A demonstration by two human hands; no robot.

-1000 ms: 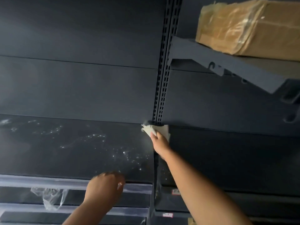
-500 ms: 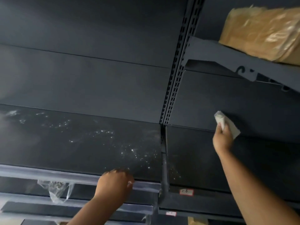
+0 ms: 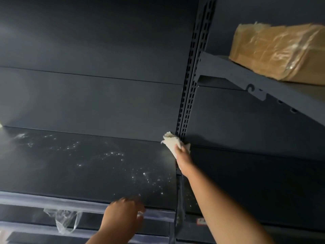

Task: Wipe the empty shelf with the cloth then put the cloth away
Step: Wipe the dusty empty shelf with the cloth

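Nearest the camera, the left hand [image 3: 123, 214] rests on the front lip of the dark shelf [image 3: 88, 166], fingers curled over the clear plastic price strip [image 3: 52, 202] that runs along that edge; it is blurred, and whether it actually grips the strip cannot be told. Just left of it, below the strip, a scrap of clear plastic film [image 3: 65, 221] hangs down. The shelf surface behind is dusty, with pale specks scattered across it. Further in, the right arm reaches forward to the back right corner of the shelf, where the right hand [image 3: 182, 160] is clenched around the white cloth [image 3: 171, 140]. The bunched cloth sticks out past the fingertips and presses where the shelf meets the back panel, touching the foot of the slotted upright [image 3: 193, 76]. Beyond and higher to the right, a bracketed upper shelf [image 3: 237, 73] carries a cardboard box wrapped in clear film [image 3: 279, 51]
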